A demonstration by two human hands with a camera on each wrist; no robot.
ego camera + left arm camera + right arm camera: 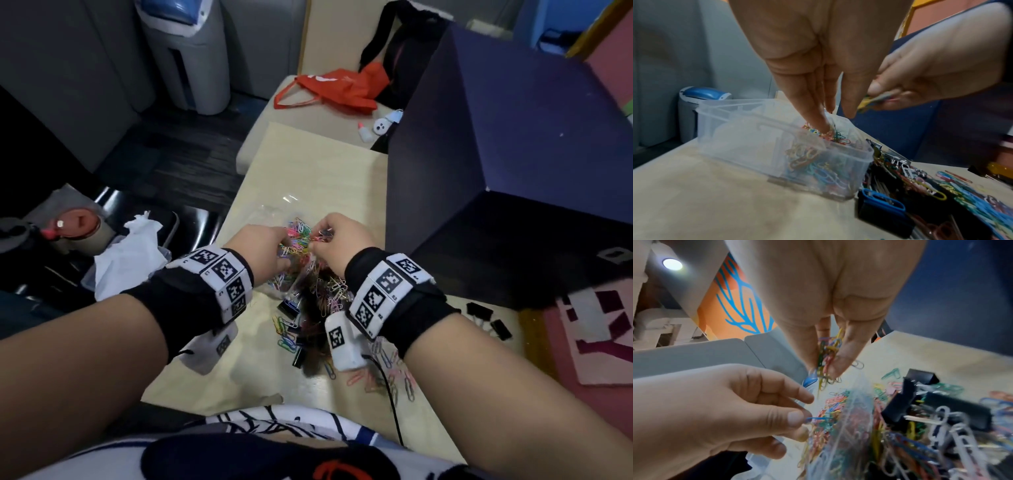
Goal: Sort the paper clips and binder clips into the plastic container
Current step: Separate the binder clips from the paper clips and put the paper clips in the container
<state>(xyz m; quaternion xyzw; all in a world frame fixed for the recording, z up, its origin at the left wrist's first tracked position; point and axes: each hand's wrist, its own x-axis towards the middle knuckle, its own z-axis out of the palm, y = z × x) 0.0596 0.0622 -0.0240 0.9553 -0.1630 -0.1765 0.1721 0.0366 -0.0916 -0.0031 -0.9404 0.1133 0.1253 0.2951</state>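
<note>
A clear plastic container (pixel 748 146) stands on the pale table (pixel 308 164), part filled with coloured paper clips (pixel 297 240). My left hand (pixel 286 248) reaches down into it, and its thumb and finger pinch a blue paper clip (pixel 818 418). Just right of it, over the container, my right hand (pixel 826 368) pinches a bunch of paper clips (pixel 828 352). A mixed pile of paper clips and black binder clips (pixel 301 329) lies on the table nearer to me, under my wrists. A black binder clip (pixel 920 378) sits at the pile's far edge.
A big dark blue box (pixel 513 137) walls off the table's right side. Two loose black binder clips (pixel 489 320) lie by its base. An orange bag (pixel 329 92) and a small glue bottle (pixel 366 132) sit at the back. The table ends just left of the container.
</note>
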